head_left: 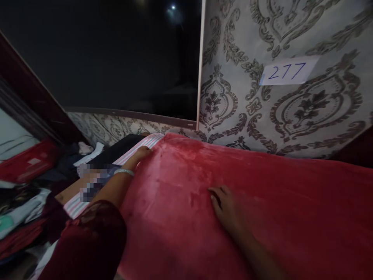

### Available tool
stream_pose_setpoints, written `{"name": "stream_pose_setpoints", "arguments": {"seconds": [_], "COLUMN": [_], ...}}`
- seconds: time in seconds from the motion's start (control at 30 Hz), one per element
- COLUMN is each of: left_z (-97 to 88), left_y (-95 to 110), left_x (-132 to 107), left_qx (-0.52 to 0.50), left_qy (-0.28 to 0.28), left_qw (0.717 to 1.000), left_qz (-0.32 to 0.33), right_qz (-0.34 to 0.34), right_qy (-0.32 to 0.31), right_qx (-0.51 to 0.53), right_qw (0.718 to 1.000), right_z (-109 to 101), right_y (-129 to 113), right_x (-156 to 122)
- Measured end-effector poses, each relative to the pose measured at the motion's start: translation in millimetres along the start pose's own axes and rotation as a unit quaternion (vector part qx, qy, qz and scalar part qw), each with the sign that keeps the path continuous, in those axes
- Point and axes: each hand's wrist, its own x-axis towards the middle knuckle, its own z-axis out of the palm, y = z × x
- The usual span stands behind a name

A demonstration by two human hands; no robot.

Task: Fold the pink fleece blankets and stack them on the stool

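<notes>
Left hand (140,154) curled over the left edge of a red plush blanket (175,217), and right hand (223,202) lay open on the blanket's top, well apart from it. Both arms reached forward and down from the body.

Wall behind: grey damask wallpaper (233,97) filled the right of the view, beside a large dark glossy panel (101,58) with a thin pale frame. The panel's exact kind could not be told.

Bed surface: the blanket covered most of the lower view, and its far end met the foot of the wallpaper. Its pile showed soft creases and darker brushed patches. A pink-and-white striped sheet (72,206) showed along its left edge, and a heap of folded clothes (23,206) lay farther left.

Hand detail: the right palm pressed down with fingers loosely spread, holding nothing. That flat contact spread its weight across the plush without bunching it. The left fingers wrapped the blanket's edge, but whether they pinched the cloth or only pressed it could not be told. A silver bangle (124,171) circled the left wrist, just above the hand, and a dark maroon sleeve (87,241) covered the arm lower down. A pixelated patch (93,181) hid part of the sheet beside that forearm.
</notes>
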Motion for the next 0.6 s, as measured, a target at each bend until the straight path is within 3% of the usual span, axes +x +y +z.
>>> {"name": "stream_pose_setpoints", "arguments": {"seconds": [0.13, 0.3, 0.47, 0.6], "left_z": [-5.0, 2.7, 20.6, 21.2], "left_y": [-24, -30, -23, -21], "left_x": [-50, -92, -109, -109], "left_qx": [0.045, 0.088, 0.095, 0.075], "left_qy": [-0.009, 0.034, 0.099, 0.115], "left_qw": [0.999, 0.994, 0.988, 0.987], "left_qz": [-0.029, -0.049, -0.070, -0.083], "right_qz": [0.002, 0.009, -0.001, 0.002], "right_qy": [-0.004, -0.019, -0.012, -0.016], "right_qx": [-0.009, -0.024, -0.021, -0.028], "right_qw": [1.000, 0.999, 1.000, 0.999], "right_z": [-1, -3, -2, -2], "right_y": [1, 0, 2, 2], "right_x": [1, 4, 4, 5]}}
